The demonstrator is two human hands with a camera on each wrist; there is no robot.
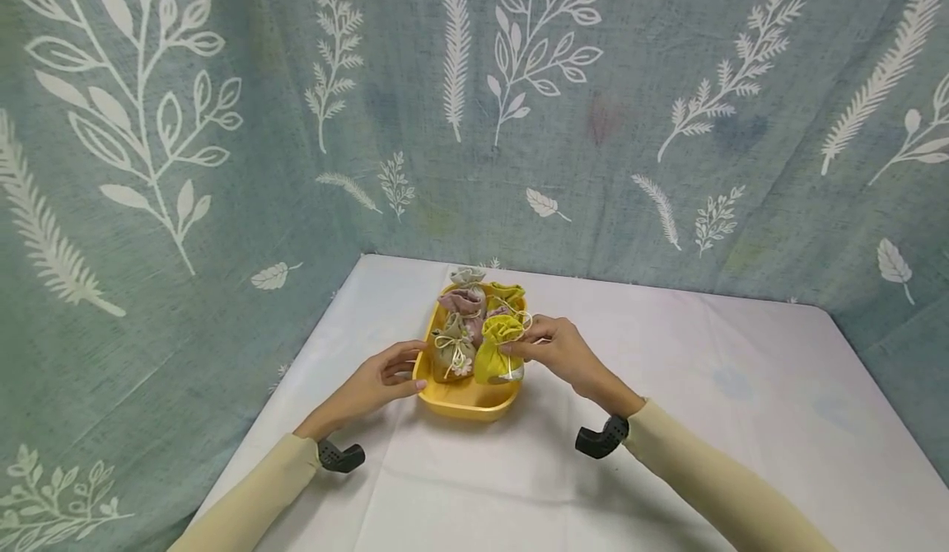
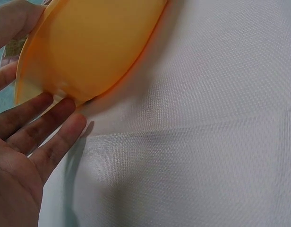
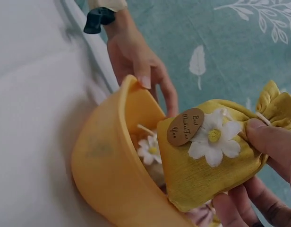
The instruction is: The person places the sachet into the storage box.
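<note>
Right hand (image 1: 559, 350) pinches yellow pouch (image 3: 209, 161) over tray (image 1: 460, 394), mid-lift; left hand (image 1: 374, 383), fingers straight, steadies tray rim. Next: lift pouch clear, likely.

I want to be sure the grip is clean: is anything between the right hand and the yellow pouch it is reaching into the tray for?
Nothing visible. The right hand already pinches the yellow pouch at its gathered neck. The other pouches sit beside it in the orange tray, whose rim the left hand touches.
</note>
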